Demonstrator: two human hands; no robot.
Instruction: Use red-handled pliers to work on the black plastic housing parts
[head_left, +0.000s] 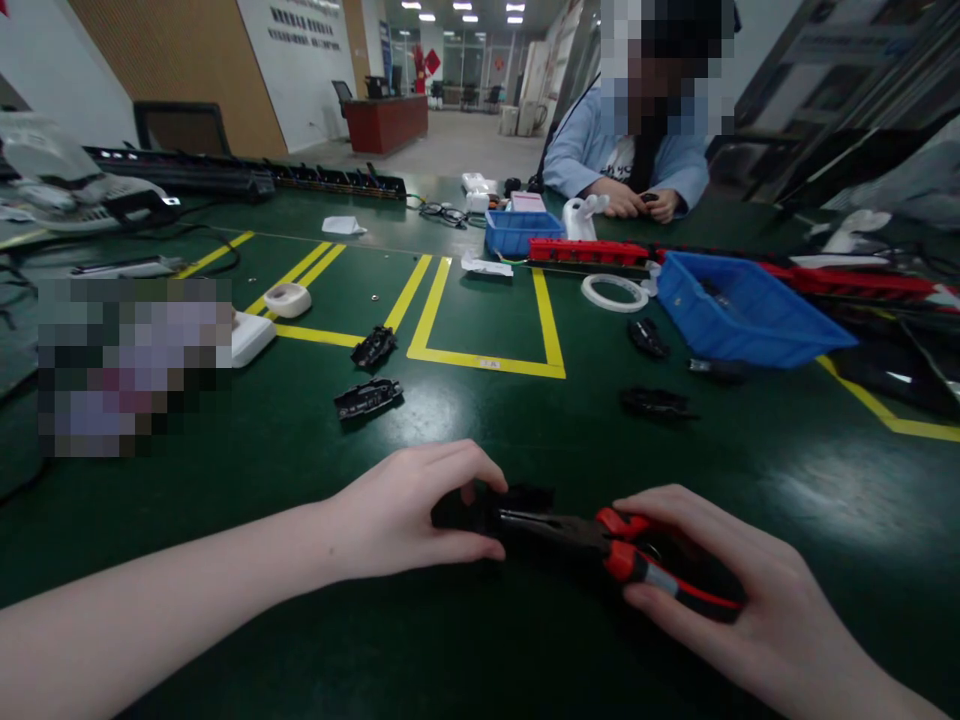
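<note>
My right hand (742, 590) is wrapped round the red and black handles of a pair of long-nose pliers (562, 530). The jaws point left and reach a dark part (529, 497) on the table in front of me. My left hand (420, 515) curls its thumb and fingers round the left end of that black plastic part, close to the plier tips. Dark on dark, the part's outline and the exact grip of the jaws are hard to make out. Two similar black plastic pieces, one (369, 398) nearer and one (373, 347) farther, lie beyond my left hand.
More black pieces (658, 402) lie at the right, near a blue bin (750, 315). A tape roll (615, 292), a red strip (585, 250), a small blue tray (517, 230) and a white tape roll (287, 299) stand farther off. Across the table sits a person (630, 150).
</note>
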